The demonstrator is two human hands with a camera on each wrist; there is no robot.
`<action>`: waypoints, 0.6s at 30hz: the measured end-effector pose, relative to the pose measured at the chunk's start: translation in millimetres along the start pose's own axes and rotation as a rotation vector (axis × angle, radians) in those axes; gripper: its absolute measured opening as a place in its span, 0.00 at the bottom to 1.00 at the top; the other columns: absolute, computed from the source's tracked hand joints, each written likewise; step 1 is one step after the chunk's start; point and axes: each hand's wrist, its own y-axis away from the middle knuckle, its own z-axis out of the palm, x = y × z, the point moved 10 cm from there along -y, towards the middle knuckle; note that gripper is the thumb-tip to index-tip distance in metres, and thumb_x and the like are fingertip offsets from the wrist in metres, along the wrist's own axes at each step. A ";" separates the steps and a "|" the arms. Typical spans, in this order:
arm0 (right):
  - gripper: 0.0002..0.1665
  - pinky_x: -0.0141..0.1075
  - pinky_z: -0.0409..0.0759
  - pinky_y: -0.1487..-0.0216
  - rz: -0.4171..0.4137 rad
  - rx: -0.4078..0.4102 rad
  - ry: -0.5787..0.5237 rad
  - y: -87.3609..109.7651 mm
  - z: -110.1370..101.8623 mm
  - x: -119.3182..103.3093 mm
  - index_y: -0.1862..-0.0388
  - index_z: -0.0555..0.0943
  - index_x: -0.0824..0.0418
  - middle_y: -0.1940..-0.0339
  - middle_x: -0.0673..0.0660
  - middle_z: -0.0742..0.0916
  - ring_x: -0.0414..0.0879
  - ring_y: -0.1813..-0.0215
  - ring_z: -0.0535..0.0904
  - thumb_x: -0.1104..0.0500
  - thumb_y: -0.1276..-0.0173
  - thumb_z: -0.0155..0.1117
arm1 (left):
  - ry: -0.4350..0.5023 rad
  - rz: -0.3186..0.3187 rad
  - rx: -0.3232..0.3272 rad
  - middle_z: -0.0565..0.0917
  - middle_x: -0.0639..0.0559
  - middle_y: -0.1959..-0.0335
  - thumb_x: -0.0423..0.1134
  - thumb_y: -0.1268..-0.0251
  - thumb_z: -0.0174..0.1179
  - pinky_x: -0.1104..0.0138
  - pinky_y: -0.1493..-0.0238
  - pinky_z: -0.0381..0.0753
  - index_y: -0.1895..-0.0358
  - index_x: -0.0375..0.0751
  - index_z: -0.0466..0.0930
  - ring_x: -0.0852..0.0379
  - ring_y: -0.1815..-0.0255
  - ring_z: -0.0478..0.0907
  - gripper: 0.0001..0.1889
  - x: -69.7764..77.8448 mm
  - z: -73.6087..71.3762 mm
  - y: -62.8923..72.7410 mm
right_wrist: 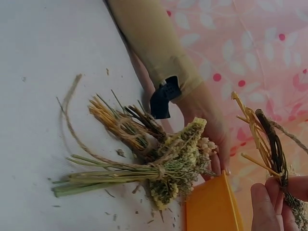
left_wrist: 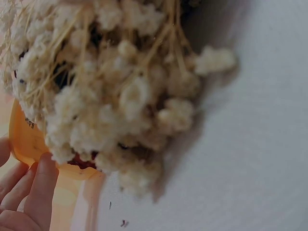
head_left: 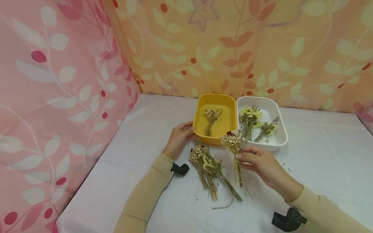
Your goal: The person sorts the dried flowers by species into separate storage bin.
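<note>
My right hand pinches the stems of a small dried-flower bunch with cream blossoms and a dark red one, held upright in front of the trays. In the right wrist view, fingers and thumb close on its tied stems. My left hand touches the left side of a yellow tray, its fingers fairly straight against the wall. One dried bunch lies inside that tray. Between my hands, several dried bunches lie together on the table; cream blossoms fill much of the left wrist view.
Right of the yellow tray stands a white tray holding yellow dried-flower bunches. A loose piece of twine trails from the bunches on the white-covered table. Plant crumbs are scattered about. Patterned cloth hangs behind and at left.
</note>
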 end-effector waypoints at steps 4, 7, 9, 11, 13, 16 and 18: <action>0.04 0.31 0.87 0.50 -0.027 0.000 0.017 -6.3 -0.3 -10.3 0.64 0.79 0.52 0.65 0.42 0.84 0.35 0.56 0.84 0.59 0.26 0.60 | 0.002 -0.002 0.005 0.77 0.37 0.33 0.33 0.29 0.61 0.65 0.41 0.85 0.33 0.35 0.73 0.41 0.34 0.76 0.23 -1.0 0.1 -1.2; 0.03 0.31 0.88 0.51 -0.024 0.016 -0.003 -12.6 -2.0 -14.9 0.63 0.79 0.52 0.65 0.42 0.85 0.35 0.56 0.84 0.59 0.27 0.61 | 0.003 -0.005 0.003 0.77 0.37 0.34 0.34 0.29 0.61 0.65 0.42 0.85 0.33 0.36 0.74 0.41 0.34 0.76 0.23 -2.0 0.4 -1.1; 0.04 0.30 0.88 0.51 -0.021 0.024 -0.019 -17.4 -3.7 -17.6 0.63 0.79 0.51 0.66 0.42 0.85 0.35 0.57 0.85 0.60 0.28 0.62 | 0.005 -0.007 -0.001 0.77 0.37 0.33 0.33 0.29 0.60 0.65 0.41 0.85 0.32 0.36 0.73 0.40 0.34 0.76 0.23 -2.7 0.9 -1.1; 0.02 0.30 0.88 0.52 -0.014 0.035 -0.031 -22.4 -5.6 -20.7 0.62 0.79 0.53 0.66 0.42 0.85 0.34 0.59 0.85 0.60 0.28 0.63 | 0.005 -0.008 -0.005 0.76 0.37 0.33 0.33 0.28 0.59 0.65 0.41 0.85 0.32 0.35 0.72 0.40 0.33 0.76 0.23 -2.9 1.7 -1.0; 0.03 0.29 0.88 0.52 -0.009 0.052 -0.031 -28.0 -8.2 -24.7 0.59 0.79 0.56 0.65 0.41 0.86 0.34 0.59 0.85 0.60 0.29 0.63 | 0.002 -0.004 -0.004 0.76 0.36 0.33 0.32 0.28 0.58 0.64 0.40 0.84 0.32 0.35 0.72 0.40 0.33 0.75 0.23 -2.6 1.9 -1.1; 0.10 0.29 0.87 0.52 -0.010 0.077 -0.038 -37.0 -12.0 -31.7 0.52 0.76 0.61 0.63 0.41 0.85 0.33 0.59 0.85 0.60 0.29 0.64 | -0.007 0.003 0.011 0.77 0.37 0.34 0.32 0.28 0.58 0.64 0.40 0.84 0.32 0.35 0.73 0.41 0.34 0.76 0.22 -1.6 0.7 -1.1; 0.12 0.28 0.87 0.52 -0.017 0.087 -0.053 -43.5 -14.2 -36.0 0.50 0.75 0.63 0.63 0.41 0.85 0.33 0.59 0.85 0.60 0.29 0.64 | -0.015 0.003 0.023 0.77 0.38 0.34 0.33 0.28 0.59 0.64 0.40 0.84 0.33 0.36 0.73 0.42 0.35 0.77 0.22 -1.2 -0.4 -0.8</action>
